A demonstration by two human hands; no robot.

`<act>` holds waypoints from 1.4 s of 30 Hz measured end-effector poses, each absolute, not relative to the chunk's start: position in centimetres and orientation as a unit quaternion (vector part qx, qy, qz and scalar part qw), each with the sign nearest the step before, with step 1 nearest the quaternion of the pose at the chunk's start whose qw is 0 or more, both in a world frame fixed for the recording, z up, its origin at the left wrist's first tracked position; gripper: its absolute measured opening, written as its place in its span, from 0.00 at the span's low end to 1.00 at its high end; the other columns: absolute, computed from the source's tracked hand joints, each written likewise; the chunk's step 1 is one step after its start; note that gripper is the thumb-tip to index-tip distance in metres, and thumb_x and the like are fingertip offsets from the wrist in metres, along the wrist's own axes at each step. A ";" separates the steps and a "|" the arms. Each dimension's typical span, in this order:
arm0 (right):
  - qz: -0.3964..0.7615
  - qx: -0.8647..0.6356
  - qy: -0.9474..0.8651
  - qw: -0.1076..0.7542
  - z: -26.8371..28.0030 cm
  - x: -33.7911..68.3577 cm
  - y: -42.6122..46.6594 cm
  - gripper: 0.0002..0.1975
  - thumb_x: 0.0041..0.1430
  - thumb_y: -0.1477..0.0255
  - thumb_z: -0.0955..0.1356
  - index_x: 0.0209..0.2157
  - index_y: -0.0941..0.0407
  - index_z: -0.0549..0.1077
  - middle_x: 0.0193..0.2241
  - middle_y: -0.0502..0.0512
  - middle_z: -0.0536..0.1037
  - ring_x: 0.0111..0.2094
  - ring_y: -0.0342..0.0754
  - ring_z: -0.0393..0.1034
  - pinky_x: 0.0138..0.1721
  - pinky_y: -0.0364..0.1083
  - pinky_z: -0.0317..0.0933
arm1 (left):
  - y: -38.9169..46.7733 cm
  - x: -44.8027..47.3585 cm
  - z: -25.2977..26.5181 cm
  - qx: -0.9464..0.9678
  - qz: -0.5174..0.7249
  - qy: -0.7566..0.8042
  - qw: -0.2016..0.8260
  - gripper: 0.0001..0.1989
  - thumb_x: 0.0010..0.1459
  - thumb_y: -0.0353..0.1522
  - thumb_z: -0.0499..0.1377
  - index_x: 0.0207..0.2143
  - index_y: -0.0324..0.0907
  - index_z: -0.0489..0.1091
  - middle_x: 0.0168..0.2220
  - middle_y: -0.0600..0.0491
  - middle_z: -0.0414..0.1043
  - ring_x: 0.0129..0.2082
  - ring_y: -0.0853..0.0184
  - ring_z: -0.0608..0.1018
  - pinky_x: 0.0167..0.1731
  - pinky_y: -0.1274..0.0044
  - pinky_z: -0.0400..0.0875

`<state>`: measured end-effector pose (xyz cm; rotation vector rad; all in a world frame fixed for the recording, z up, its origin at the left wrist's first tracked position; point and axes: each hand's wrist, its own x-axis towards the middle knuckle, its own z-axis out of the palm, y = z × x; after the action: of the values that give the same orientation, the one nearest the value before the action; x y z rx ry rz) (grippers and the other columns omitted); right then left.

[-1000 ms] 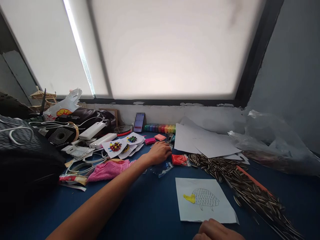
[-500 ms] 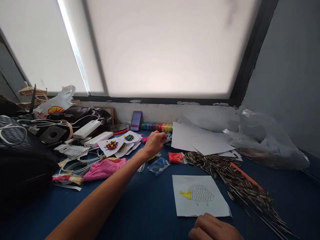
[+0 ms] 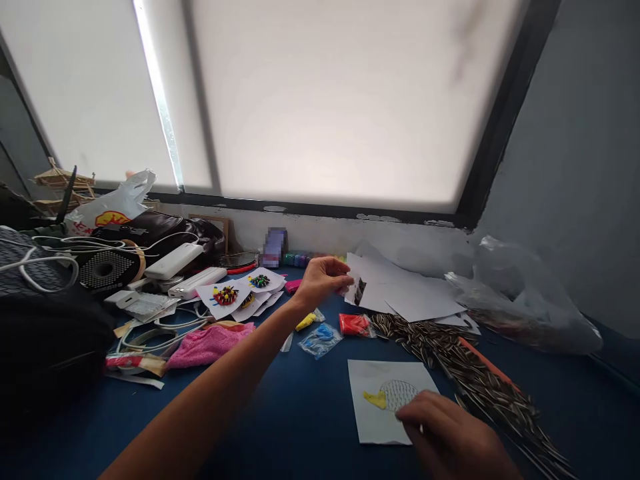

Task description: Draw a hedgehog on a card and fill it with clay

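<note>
My left hand [image 3: 323, 280] is raised over the back of the table, thumb and fingers pinching a small clear packet with dark contents [image 3: 359, 291]. It hangs before the white sheets. My right hand [image 3: 457, 430] is over the lower right of a white paper [image 3: 370, 427], its fingers curled together; what they hold, if anything, I cannot make out. On that paper is a drawn animal [image 3: 397, 395] with a scaly outline and a yellow clay head [image 3: 375, 399]. Behind the paper lie a red packet [image 3: 354, 325], a blue packet [image 3: 320, 340] and a yellow packet [image 3: 307, 321].
Sunflower seeds [image 3: 480, 373] spread along the right. White sheets [image 3: 410, 287] lie behind them, beside a clear plastic bag [image 3: 530, 303]. To the left are a pink cloth [image 3: 210, 345], decorated paper cards [image 3: 225, 297], a power bank [image 3: 174, 261], cables and a black bag [image 3: 50, 360].
My left hand has drawn right from the back of the table, bringing the dark packet into plain view. My right hand has risen over the drawing, covering part of it. The view shifted slightly.
</note>
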<state>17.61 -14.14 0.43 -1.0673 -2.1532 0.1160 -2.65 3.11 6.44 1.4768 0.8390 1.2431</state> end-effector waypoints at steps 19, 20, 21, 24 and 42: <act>0.319 -0.536 -0.627 0.468 3.5 17.3 -11.1 0.20 0.57 0.52 0.66 0.31 0.57 0.71 0.27 0.51 0.73 0.29 0.45 0.68 0.29 0.44 0.66 | -2.7 3.0 4.6 0.690 0.317 0.198 0.621 0.14 0.52 0.38 0.64 0.30 0.33 0.73 0.23 0.52 0.73 0.23 0.73 0.74 0.25 0.80 0.69; 0.322 -0.535 -0.624 0.469 3.5 17.4 -11.2 0.20 0.56 0.52 0.67 0.31 0.57 0.72 0.27 0.51 0.74 0.29 0.45 0.68 0.29 0.44 0.67 | -2.7 3.0 4.5 0.696 0.310 0.195 0.617 0.13 0.52 0.37 0.63 0.30 0.33 0.73 0.23 0.52 0.73 0.23 0.73 0.74 0.26 0.80 0.69; 0.326 -0.535 -0.622 0.470 3.4 17.5 -11.3 0.20 0.56 0.53 0.67 0.30 0.57 0.72 0.27 0.52 0.74 0.29 0.46 0.69 0.29 0.44 0.67 | -2.7 3.0 4.4 0.703 0.305 0.192 0.613 0.12 0.53 0.37 0.63 0.30 0.33 0.73 0.24 0.52 0.73 0.24 0.73 0.74 0.26 0.80 0.69; 0.335 -0.535 -0.619 0.467 3.5 17.7 -11.5 0.17 0.54 0.55 0.69 0.30 0.57 0.73 0.27 0.52 0.74 0.30 0.46 0.69 0.30 0.45 0.67 | -2.6 2.9 4.3 0.726 0.290 0.181 0.597 0.09 0.54 0.33 0.61 0.31 0.34 0.73 0.24 0.53 0.72 0.24 0.73 0.73 0.27 0.79 0.69; 0.310 -0.573 -0.600 0.465 2.8 18.5 -11.1 0.09 0.55 0.64 0.65 0.27 0.54 0.70 0.22 0.48 0.70 0.25 0.45 0.65 0.25 0.43 0.61 | -4.6 3.2 5.0 0.813 0.328 0.228 0.423 0.06 0.51 0.26 0.58 0.34 0.38 0.67 0.24 0.56 0.70 0.24 0.73 0.72 0.21 0.83 0.64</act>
<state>18.50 -11.07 2.82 -1.4081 -1.4728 0.7619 3.17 -4.62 4.99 2.0361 0.5703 0.8204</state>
